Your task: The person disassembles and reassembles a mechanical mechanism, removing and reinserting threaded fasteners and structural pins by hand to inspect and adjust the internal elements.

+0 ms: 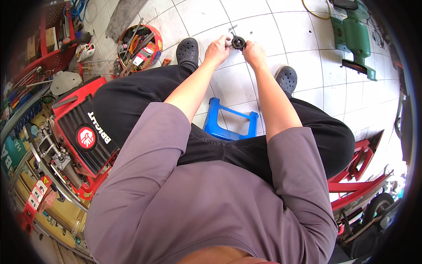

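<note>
Gripping its edge, the right hand (255, 54) holds the round black part (238, 43) beyond the blue stool (212, 118); whether the left hand (217, 51), close beside it, grips cannot be told. Steady, light pressure should prevent slipping.

Big white letters (99, 128) run along the right edge of the black, ribbed top of a red box (70, 126), beside a round red badge (86, 137) with a white picture, while a white label with little black pictures (37, 194) and a yellow triangle warning sign (45, 180) sit on a long red piece (27, 216).
</note>
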`<action>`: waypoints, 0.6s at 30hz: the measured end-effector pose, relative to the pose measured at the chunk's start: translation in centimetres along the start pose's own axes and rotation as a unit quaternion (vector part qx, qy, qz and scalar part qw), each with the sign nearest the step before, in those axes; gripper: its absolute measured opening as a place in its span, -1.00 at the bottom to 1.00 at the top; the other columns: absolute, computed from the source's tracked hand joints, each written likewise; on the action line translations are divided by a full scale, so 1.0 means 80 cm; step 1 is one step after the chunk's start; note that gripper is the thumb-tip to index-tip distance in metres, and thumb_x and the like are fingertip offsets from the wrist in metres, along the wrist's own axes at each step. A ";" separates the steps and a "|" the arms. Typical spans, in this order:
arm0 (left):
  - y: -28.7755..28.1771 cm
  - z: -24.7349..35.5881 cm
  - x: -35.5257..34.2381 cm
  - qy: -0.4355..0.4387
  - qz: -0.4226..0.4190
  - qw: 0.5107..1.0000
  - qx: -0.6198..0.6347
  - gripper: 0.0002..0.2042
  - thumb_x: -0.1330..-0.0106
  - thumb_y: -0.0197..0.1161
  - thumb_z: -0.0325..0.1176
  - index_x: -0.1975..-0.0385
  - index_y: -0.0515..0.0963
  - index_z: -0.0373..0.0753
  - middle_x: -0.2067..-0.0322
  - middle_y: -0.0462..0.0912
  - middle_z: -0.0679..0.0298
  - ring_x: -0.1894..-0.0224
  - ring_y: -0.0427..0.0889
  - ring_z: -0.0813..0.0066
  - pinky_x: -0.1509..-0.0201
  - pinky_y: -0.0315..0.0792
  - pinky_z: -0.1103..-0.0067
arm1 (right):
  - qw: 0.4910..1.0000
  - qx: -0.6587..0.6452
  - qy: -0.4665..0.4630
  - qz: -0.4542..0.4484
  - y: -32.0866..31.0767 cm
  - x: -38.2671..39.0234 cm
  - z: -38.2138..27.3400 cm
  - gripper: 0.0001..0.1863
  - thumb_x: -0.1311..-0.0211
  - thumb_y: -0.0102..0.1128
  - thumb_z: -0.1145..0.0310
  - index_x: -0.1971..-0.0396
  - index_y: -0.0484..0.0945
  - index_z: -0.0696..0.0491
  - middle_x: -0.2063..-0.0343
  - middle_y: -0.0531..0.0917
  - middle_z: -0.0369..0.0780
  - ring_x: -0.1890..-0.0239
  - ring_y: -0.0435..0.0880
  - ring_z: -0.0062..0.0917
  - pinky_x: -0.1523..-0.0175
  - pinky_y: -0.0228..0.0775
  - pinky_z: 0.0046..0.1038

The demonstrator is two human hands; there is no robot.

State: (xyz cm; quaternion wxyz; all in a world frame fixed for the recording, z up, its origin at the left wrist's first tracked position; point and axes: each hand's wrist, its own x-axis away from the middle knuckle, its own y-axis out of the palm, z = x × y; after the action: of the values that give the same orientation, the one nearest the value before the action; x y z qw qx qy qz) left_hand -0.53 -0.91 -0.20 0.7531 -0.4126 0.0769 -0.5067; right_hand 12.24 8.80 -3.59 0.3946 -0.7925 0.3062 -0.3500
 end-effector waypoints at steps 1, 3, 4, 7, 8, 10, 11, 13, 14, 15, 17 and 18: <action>-0.001 0.000 0.001 0.001 -0.004 1.000 -0.007 -0.71 -0.09 0.19 -0.46 0.14 0.49 -0.17 0.32 0.66 0.17 0.20 0.63 0.17 0.12 0.49 0.37 | 1.000 0.000 0.000 0.003 0.002 0.000 0.003 -0.82 -0.06 0.05 0.36 0.43 0.59 0.10 0.37 0.64 -0.02 0.24 0.62 -0.15 0.11 0.45 -0.20; -0.005 -0.006 0.002 0.003 -0.009 1.000 -0.015 -0.73 -0.09 0.17 -0.46 0.16 0.51 -0.17 0.32 0.66 0.16 0.20 0.63 0.17 0.12 0.49 0.37 | 1.000 0.000 0.002 -0.003 0.001 0.000 -0.001 -0.82 -0.06 0.05 0.36 0.42 0.59 0.10 0.37 0.64 -0.02 0.23 0.62 -0.16 0.11 0.45 -0.21; -0.006 -0.009 0.002 0.003 -0.012 1.000 -0.019 -0.74 -0.09 0.17 -0.46 0.18 0.51 -0.17 0.32 0.66 0.16 0.20 0.63 0.17 0.12 0.49 0.37 | 1.000 0.000 0.003 -0.006 0.001 0.001 -0.003 -0.82 -0.06 0.05 0.37 0.41 0.59 0.09 0.37 0.64 -0.02 0.23 0.62 -0.17 0.10 0.45 -0.21; -0.007 -0.014 0.003 -0.006 -0.002 1.000 -0.026 -0.75 -0.09 0.16 -0.47 0.19 0.52 -0.17 0.31 0.65 0.14 0.20 0.63 0.16 0.12 0.48 0.35 | 1.000 -0.002 -0.004 -0.010 -0.001 0.001 -0.008 -0.81 -0.06 0.04 0.38 0.38 0.59 0.08 0.36 0.64 -0.03 0.21 0.62 -0.19 0.09 0.44 -0.23; -0.007 -0.010 0.002 -0.008 -0.002 1.000 -0.030 -0.75 -0.09 0.16 -0.47 0.19 0.52 -0.17 0.30 0.65 0.13 0.19 0.62 0.15 0.11 0.48 0.35 | 1.000 -0.002 0.003 -0.014 0.000 0.000 -0.004 -0.81 -0.06 0.03 0.38 0.37 0.59 0.08 0.35 0.64 -0.04 0.20 0.62 -0.19 0.08 0.44 -0.23; -0.005 -0.001 0.003 -0.012 -0.001 0.999 -0.037 -0.75 -0.10 0.16 -0.47 0.19 0.52 -0.17 0.28 0.64 0.11 0.18 0.62 0.14 0.11 0.48 0.34 | 1.000 -0.002 0.016 -0.023 0.002 -0.001 0.003 -0.79 -0.07 0.01 0.37 0.35 0.59 0.07 0.34 0.64 -0.04 0.19 0.62 -0.20 0.07 0.44 -0.24; -0.007 -0.001 0.002 -0.011 -0.005 0.999 -0.042 -0.74 -0.10 0.16 -0.47 0.18 0.52 -0.17 0.26 0.64 0.10 0.18 0.62 0.13 0.10 0.48 0.34 | 1.000 -0.003 0.006 -0.018 0.000 -0.001 0.000 -0.79 -0.08 -0.01 0.38 0.36 0.60 0.08 0.36 0.64 -0.04 0.22 0.62 -0.18 0.09 0.44 -0.23; -0.012 -0.003 0.001 -0.009 -0.013 0.999 -0.051 -0.73 -0.10 0.15 -0.47 0.16 0.52 -0.17 0.23 0.63 0.09 0.16 0.61 0.12 0.10 0.48 0.33 | 1.000 -0.006 -0.012 -0.007 -0.004 0.000 -0.005 -0.78 -0.10 -0.05 0.40 0.39 0.60 0.11 0.39 0.64 -0.02 0.29 0.63 -0.14 0.12 0.46 -0.20; -0.013 -0.002 0.001 -0.010 -0.013 0.998 -0.055 -0.72 -0.11 0.15 -0.48 0.14 0.52 -0.16 0.22 0.63 0.09 0.16 0.61 0.12 0.09 0.48 0.34 | 1.000 -0.005 -0.013 -0.008 -0.006 0.001 -0.006 -0.78 -0.10 -0.05 0.40 0.39 0.60 0.10 0.39 0.64 -0.02 0.28 0.63 -0.14 0.12 0.46 -0.20; -0.015 -0.002 0.001 -0.010 -0.013 0.998 -0.059 -0.71 -0.11 0.14 -0.48 0.13 0.52 -0.15 0.21 0.62 0.09 0.15 0.61 0.12 0.09 0.48 0.34 | 1.000 -0.003 -0.014 -0.008 -0.008 0.001 -0.008 -0.78 -0.09 -0.05 0.40 0.39 0.60 0.10 0.39 0.64 -0.02 0.28 0.64 -0.14 0.12 0.46 -0.20; -0.016 0.001 0.000 0.018 -0.021 0.997 -0.078 -0.67 -0.10 0.15 -0.48 0.09 0.51 -0.13 0.24 0.63 0.13 0.17 0.61 0.14 0.10 0.48 0.35 | 1.000 -0.001 -0.014 -0.011 -0.010 0.000 -0.009 -0.78 -0.09 -0.04 0.39 0.38 0.60 0.10 0.38 0.64 -0.02 0.27 0.64 -0.14 0.12 0.46 -0.21; -0.017 0.002 -0.001 0.045 -0.030 0.994 -0.093 -0.65 -0.08 0.16 -0.49 0.07 0.51 -0.12 0.28 0.64 0.16 0.19 0.61 0.16 0.11 0.48 0.36 | 1.000 0.000 -0.013 -0.013 -0.011 -0.001 -0.009 -0.78 -0.09 -0.04 0.39 0.38 0.60 0.10 0.38 0.65 -0.02 0.26 0.64 -0.15 0.12 0.46 -0.21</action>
State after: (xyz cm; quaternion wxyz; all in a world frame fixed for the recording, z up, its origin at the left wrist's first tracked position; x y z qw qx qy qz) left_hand -1.39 -0.98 0.82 0.6918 -0.4597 0.1455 -0.5376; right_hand 11.81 9.02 -2.57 0.3941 -0.8006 0.2908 -0.3452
